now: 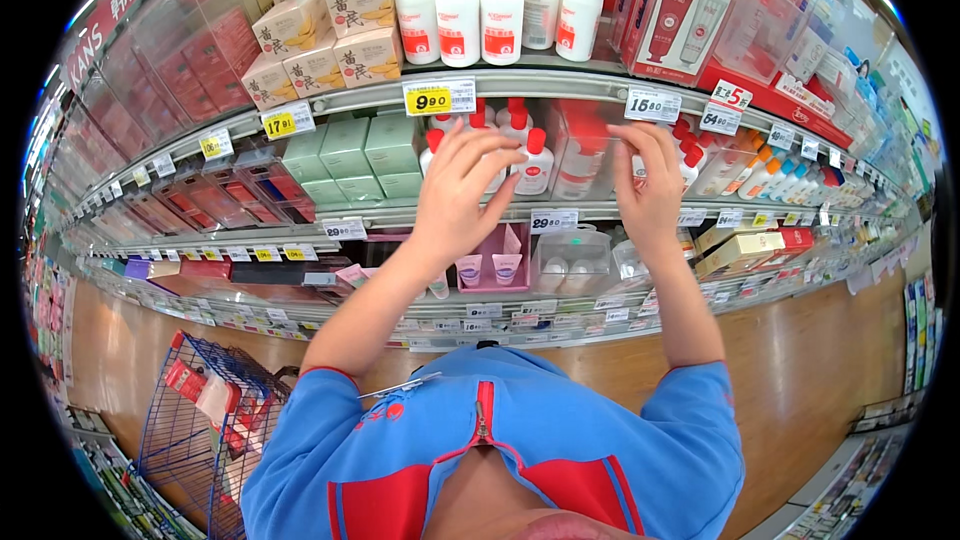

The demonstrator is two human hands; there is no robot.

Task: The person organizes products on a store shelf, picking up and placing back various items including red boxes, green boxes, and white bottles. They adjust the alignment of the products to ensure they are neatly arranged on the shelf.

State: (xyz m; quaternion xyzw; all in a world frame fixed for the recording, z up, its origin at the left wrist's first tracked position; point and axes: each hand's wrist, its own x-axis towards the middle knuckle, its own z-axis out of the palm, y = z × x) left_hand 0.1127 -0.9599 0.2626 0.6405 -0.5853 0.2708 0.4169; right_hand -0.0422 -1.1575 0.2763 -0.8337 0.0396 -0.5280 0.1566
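Observation:
My left hand (469, 176) reaches over the shelf's second level with its fingers spread and nothing in them. Behind it stand white bottles with red caps (534, 165), partly covered by the fingers. A clear plastic display box with a red upper part (581, 146) sits between my two hands and contains white bottles. Just right of this box is my right hand (646, 180), its fingers bent and its thumb apart from them. I see nothing held there; whether the fingertips touch the box I cannot tell.
White bottles (501, 22) and stacked soap boxes (367, 4) stand on the upper shelf, whose price-tag rail (517, 82) runs above my hands. Pale green boxes (352, 157) are at the left. A blue wire shopping cart (180, 420) with packages stands behind on the left.

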